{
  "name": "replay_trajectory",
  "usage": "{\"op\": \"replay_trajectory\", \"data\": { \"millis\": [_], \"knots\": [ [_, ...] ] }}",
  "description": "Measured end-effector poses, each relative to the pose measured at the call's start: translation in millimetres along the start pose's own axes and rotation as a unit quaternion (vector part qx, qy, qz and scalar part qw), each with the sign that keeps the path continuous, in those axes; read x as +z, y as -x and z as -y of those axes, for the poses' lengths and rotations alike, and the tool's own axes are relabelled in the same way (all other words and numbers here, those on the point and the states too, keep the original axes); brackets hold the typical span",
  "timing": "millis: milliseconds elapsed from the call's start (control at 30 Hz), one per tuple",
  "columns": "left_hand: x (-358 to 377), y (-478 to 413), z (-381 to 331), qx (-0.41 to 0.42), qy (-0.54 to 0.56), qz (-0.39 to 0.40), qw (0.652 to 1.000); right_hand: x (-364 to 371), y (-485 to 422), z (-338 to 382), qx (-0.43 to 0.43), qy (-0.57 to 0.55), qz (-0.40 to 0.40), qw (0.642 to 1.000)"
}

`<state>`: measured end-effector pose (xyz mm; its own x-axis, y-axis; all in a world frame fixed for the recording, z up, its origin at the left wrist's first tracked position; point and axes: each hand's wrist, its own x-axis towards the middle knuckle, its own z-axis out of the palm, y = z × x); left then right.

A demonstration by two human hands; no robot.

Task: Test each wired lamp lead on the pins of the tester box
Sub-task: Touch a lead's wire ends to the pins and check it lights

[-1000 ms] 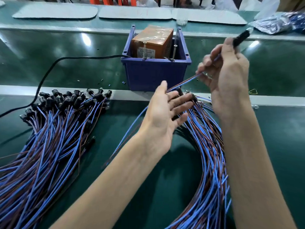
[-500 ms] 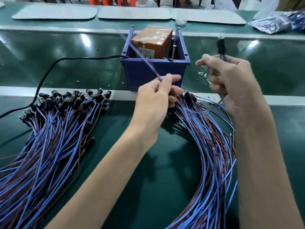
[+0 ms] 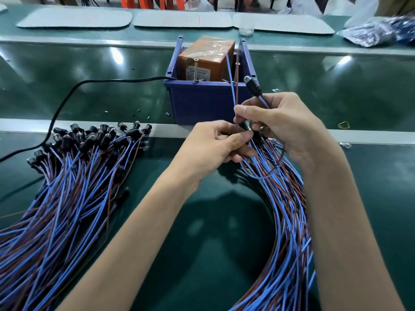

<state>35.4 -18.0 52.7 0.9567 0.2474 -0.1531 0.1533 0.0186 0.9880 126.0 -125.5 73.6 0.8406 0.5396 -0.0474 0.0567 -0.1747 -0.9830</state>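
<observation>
The right hand (image 3: pixel 285 126) grips one lamp lead (image 3: pixel 253 87) below its black socket, and the left hand (image 3: pixel 215 142) pinches its two wires, which rise toward the tester box (image 3: pixel 202 102).

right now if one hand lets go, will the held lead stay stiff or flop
Probably flops: the lead sags in a loop below the right hand. Its short ends stand up toward the tester box, so short lengths seem springy. Likely light: the left hand only pinches it.

Green bench (image 3: pixel 67 70): lead bundles (image 3: pixel 67 187), blue bin (image 3: pixel 202 104)
</observation>
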Motion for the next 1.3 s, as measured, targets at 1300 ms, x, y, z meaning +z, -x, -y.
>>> {"op": "replay_trajectory", "data": {
  "millis": [1300],
  "knots": [
    [-21, -10, 7, 0.089, 0.014, -0.150, 0.985, 13, -8, -4, 0.020, -0.058, -0.067, 0.996]
  ]
}}
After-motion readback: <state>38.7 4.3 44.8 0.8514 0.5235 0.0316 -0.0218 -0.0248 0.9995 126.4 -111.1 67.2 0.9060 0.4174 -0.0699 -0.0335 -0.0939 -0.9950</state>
